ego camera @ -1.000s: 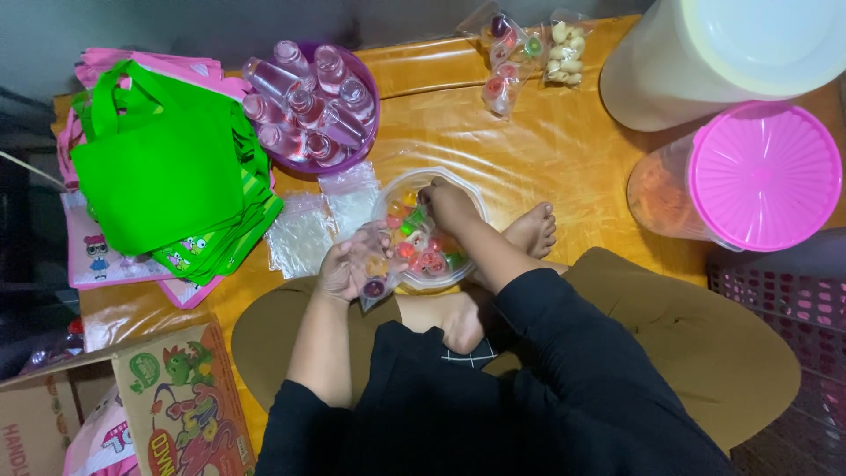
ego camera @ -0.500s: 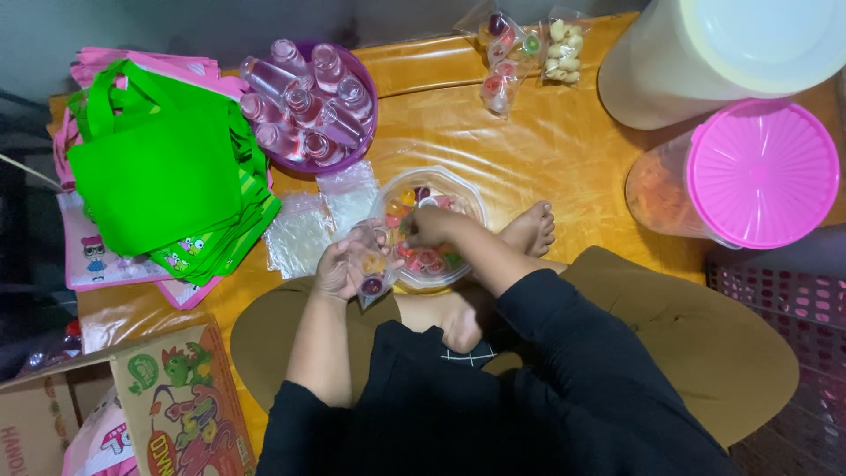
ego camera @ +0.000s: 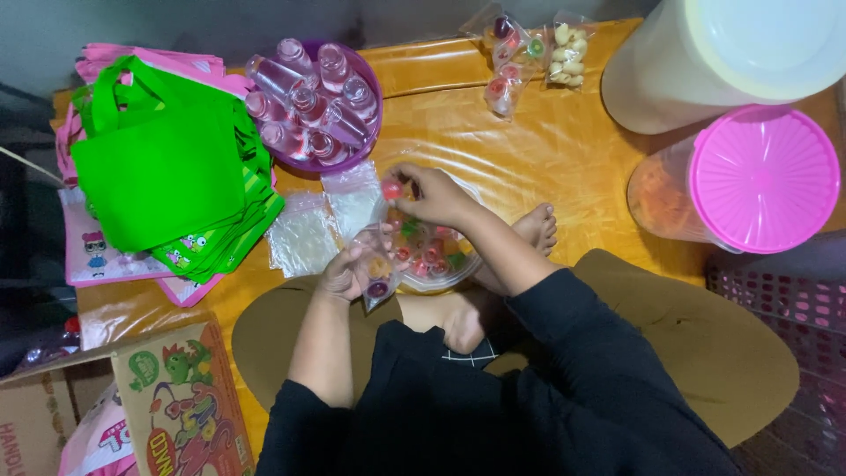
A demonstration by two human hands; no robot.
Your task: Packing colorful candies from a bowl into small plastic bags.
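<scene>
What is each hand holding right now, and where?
Right hand pinches a small red jelly cup at its fingertips; left hand grips the clear plastic bag by its side.

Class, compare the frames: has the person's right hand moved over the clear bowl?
Yes. The right hand has lifted from inside the clear bowl toward its far rim, pinching a red jelly cup.

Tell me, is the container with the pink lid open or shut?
Shut. The pink lid sits flat over the whole mouth of the clear container, with no gap showing.
</scene>
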